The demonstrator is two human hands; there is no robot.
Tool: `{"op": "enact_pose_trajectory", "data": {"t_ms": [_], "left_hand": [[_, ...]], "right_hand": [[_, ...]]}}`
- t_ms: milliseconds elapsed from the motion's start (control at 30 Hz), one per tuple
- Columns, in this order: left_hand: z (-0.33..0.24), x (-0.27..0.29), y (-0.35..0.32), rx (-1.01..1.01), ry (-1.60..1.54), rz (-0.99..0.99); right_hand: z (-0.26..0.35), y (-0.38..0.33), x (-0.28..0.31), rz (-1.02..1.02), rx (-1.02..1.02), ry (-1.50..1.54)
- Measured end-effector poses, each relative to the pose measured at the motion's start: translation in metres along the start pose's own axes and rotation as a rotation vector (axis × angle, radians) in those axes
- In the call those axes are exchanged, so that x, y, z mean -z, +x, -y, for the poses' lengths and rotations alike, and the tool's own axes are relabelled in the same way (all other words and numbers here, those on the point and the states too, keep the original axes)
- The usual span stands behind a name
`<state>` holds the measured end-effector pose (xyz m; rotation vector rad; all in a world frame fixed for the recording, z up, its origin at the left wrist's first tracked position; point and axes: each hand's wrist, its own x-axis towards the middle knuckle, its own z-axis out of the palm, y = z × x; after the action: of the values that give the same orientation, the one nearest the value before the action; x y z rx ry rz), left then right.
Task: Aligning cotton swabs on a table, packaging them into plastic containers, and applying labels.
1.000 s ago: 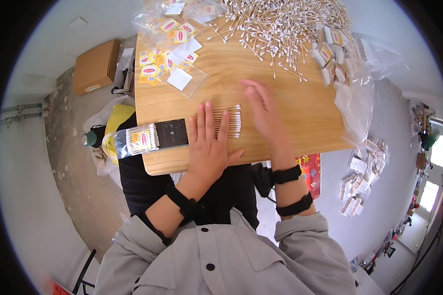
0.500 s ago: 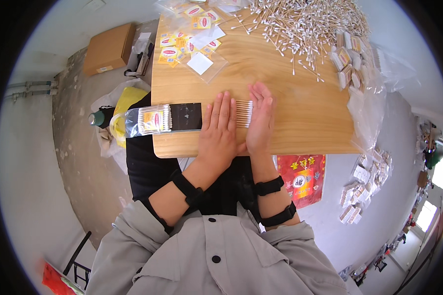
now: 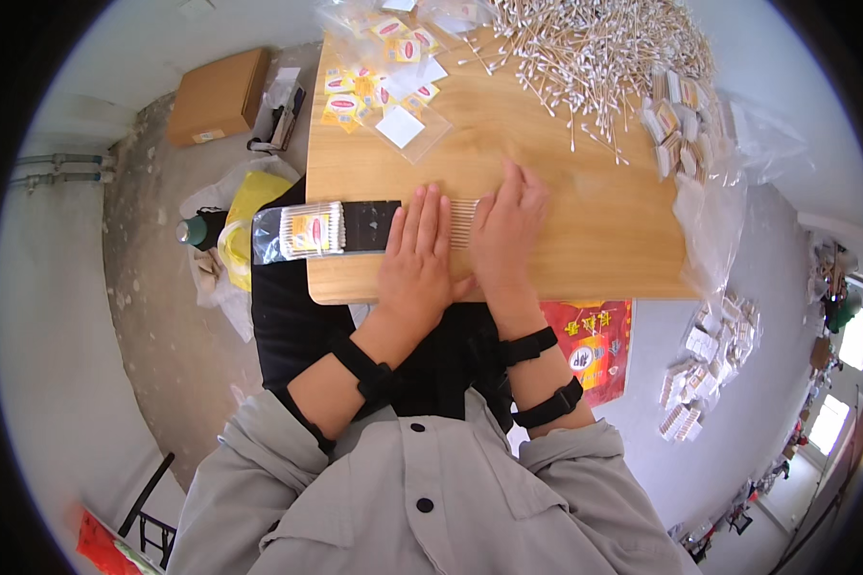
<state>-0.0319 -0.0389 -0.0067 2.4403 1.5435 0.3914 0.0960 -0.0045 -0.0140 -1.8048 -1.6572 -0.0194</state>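
left hand (image 3: 417, 254) — flat over swab row (image 3: 461, 226) | right hand (image 3: 505, 238) — at its end, grip unclear

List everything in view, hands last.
Table: one, tan, ahead
Swab row: one, pale, near edge
Swab pile: one, white, far right
Packs: several, white, table right
Labels: many, yellow-white, far left
Strip: one, black, near left
Filled bag: one, clear, left edge
Carton: one, brown, floor left
Bottle: one, green-topped, left
Bag: one, yellow, left
Sack: one, red, below table
Floor packs: many, white, right
Left hand: one, bare, row's left
Right hand: one, bare, row's right
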Motion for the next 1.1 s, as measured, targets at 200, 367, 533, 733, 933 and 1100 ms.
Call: {"op": "enact_pose_trajectory", "data": {"t_ms": [200, 367, 533, 733, 933, 1100], "left_hand": [[0.003, -0.002, -0.006, 0.029, -0.015, -0.004], [0.018, 0.027, -0.01, 0.096, 0.022, 0.007], [0.034, 0.032, -0.011, 0.157, 0.032, -0.043], [0.012, 0.012, -0.007, 0.028, -0.094, -0.033], [0.013, 0.009, -0.011, -0.036, 0.023, 0.016], [0.03, 0.017, -0.017, -0.05, 0.061, 0.053]], "right_hand": [[0.006, -0.003, -0.016, 0.074, 0.032, -0.05], [0.008, -0.003, -0.017, 0.073, 0.033, -0.11], [0.009, -0.002, -0.019, 0.057, 0.044, -0.12], [0.004, -0.003, -0.022, 0.074, 0.079, -0.113], [0.006, -0.004, -0.023, 0.102, 0.061, -0.119], [0.02, -0.005, -0.032, 0.075, 0.107, -0.113]]}}
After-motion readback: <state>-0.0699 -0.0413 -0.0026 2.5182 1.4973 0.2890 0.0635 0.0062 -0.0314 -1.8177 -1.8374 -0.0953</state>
